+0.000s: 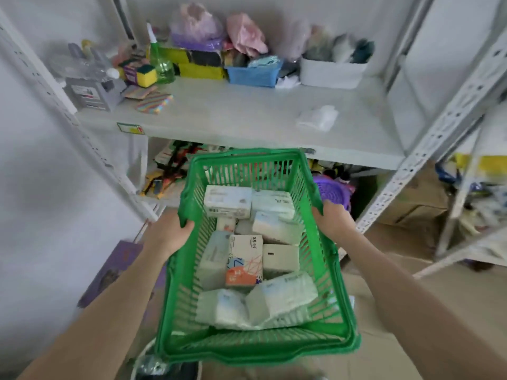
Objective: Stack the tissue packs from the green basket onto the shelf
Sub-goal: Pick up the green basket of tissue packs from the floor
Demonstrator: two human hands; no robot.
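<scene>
Hands grip the green basket (315, 242) by its long rims: left hand (167, 231) curled closed over the left rim, right hand (333, 219) closed on the right rim. Tissue packs (248, 253) lie jumbled inside the basket, between the hands. Beyond the hands, the shelf (247, 113) carries a white pack (318, 117) ahead of the right hand and a blue bin (253, 75) farther back.

White walls (41, 174), grey metal racking (428, 171), cardboard-covered floor (411, 311)
</scene>
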